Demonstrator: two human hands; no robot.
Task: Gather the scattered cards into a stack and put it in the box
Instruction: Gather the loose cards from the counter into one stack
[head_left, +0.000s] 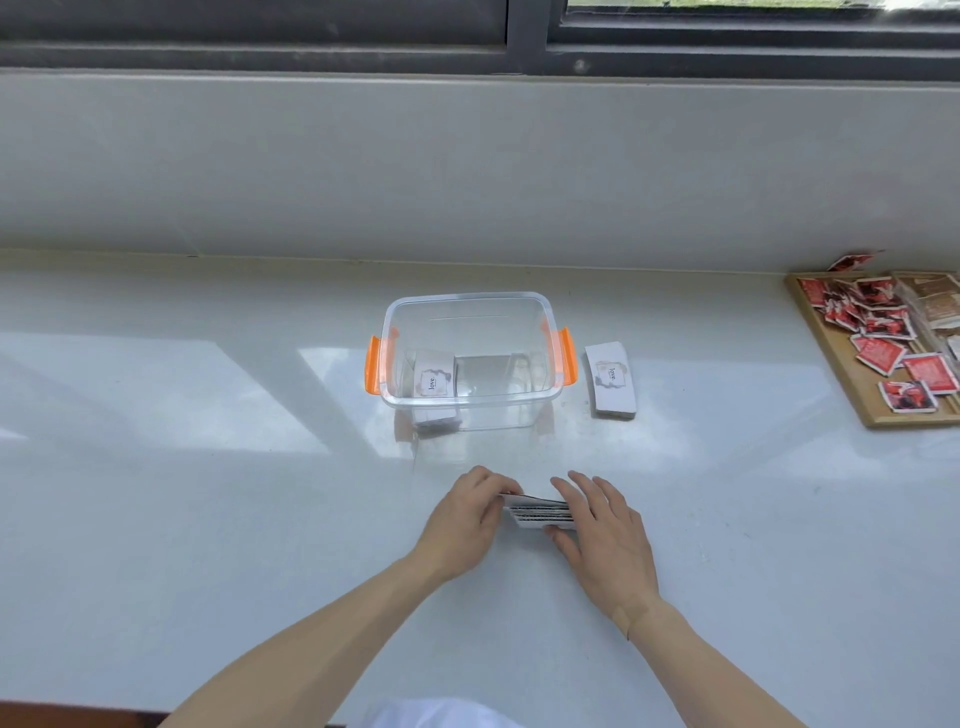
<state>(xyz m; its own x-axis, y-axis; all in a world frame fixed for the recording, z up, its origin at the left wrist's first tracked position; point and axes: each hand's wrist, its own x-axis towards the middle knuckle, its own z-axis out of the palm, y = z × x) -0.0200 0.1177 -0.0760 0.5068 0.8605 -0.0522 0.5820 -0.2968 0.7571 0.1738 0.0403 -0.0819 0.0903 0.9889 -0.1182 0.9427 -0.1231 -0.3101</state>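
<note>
A small stack of white cards (540, 512) with dark print lies on the white counter between my hands. My left hand (467, 517) presses its left end and my right hand (602, 525) cups its right end, so both grip the stack. Behind them stands a clear plastic box (470, 306) with orange handles, lid off. Inside it, at the left, sits a stack of white "love" cards (434, 382). Another "love" card stack (612, 378) lies on the counter just right of the box.
A wooden tray (831, 366) at the far right holds several red and brown sachets. A pale wall and a dark window frame run behind the counter (208, 493). The counter's front edge lies near the bottom left.
</note>
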